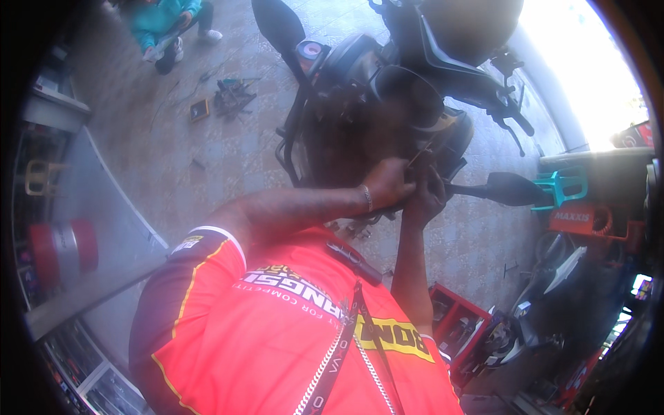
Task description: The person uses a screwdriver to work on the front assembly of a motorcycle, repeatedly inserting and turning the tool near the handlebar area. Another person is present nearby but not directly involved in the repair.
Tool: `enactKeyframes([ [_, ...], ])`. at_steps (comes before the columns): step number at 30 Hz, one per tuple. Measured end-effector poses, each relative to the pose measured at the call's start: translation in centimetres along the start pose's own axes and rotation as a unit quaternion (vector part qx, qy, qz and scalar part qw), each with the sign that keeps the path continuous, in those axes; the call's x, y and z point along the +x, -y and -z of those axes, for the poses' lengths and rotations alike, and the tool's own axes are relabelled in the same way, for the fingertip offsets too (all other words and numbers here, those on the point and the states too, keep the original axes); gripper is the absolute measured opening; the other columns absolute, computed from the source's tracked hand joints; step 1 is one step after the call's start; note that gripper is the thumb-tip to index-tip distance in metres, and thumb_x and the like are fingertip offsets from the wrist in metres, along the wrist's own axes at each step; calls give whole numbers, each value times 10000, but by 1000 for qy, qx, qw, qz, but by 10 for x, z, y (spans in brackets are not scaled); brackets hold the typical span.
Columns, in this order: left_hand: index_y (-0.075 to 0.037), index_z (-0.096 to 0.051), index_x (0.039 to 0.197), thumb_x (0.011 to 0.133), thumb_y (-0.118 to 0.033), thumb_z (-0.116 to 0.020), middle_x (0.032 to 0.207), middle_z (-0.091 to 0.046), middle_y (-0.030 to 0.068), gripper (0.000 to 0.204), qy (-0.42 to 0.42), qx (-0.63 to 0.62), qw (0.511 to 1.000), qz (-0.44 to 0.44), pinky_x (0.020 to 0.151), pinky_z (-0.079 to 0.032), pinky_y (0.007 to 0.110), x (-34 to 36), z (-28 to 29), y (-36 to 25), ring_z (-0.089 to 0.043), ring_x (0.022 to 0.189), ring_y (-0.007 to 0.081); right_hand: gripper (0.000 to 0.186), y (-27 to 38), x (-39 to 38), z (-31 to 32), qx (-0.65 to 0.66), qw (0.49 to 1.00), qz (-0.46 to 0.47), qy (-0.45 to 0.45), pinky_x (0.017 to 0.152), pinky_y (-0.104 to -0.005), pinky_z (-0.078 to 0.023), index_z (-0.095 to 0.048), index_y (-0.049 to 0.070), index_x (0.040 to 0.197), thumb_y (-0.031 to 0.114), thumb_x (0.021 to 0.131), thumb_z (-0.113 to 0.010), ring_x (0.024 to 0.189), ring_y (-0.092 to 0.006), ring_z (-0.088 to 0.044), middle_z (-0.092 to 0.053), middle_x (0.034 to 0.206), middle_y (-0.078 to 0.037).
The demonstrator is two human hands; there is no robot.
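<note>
The left hand [391,181] reaches in from the left, its forearm nearly level; the right hand [427,197] sits just right of it and slightly nearer the body. The motorcycle [401,100] lies directly beyond both, its near edge at the fingers and its long axis seeming to run away toward the far right. The left hand looks a little deeper in. Fingers on both hands are curled close together; I cannot tell whether they grip a part or a thin tool, as shadow and blur hide the tips.

From the left: a smooth red-and-silver cylinder [63,252], then pale, patterned floor tiles [173,152] under a small square box [199,110] and a jumble of dark metal parts [235,97]. A chain-link bracelet [366,198] rings the left wrist. The motorcycle is dark, with curved panels and a paddle-shaped mirror [512,190] jutting right, toward a glossy teal plastic stool [564,188].
</note>
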State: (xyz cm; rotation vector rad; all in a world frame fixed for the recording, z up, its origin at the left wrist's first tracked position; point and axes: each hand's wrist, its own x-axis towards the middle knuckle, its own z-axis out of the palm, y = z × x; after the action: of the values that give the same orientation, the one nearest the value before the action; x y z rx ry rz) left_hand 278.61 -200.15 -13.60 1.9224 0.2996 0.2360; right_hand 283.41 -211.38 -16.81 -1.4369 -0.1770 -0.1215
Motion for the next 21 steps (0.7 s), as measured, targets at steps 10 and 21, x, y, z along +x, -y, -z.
enactKeyframes([
  [10,47,-703,1062,808,-242,-784,974,-724,244,393,-10,-20,1000,20,802,-555,422,2,-11,-24,-725,926,376,164,24,14,15,-89,995,33,25,1061,-315,-415,-759,-9,1075,34,917,-760,1038,-134,-659,-770,1042,-63],
  [21,14,-720,1040,810,-252,-790,916,-726,221,358,12,-45,999,29,779,-557,421,16,8,-13,-728,887,368,155,23,16,-11,24,992,-122,-25,820,-266,-562,-731,-45,1062,20,923,-754,905,-145,-690,-735,1013,-69],
])
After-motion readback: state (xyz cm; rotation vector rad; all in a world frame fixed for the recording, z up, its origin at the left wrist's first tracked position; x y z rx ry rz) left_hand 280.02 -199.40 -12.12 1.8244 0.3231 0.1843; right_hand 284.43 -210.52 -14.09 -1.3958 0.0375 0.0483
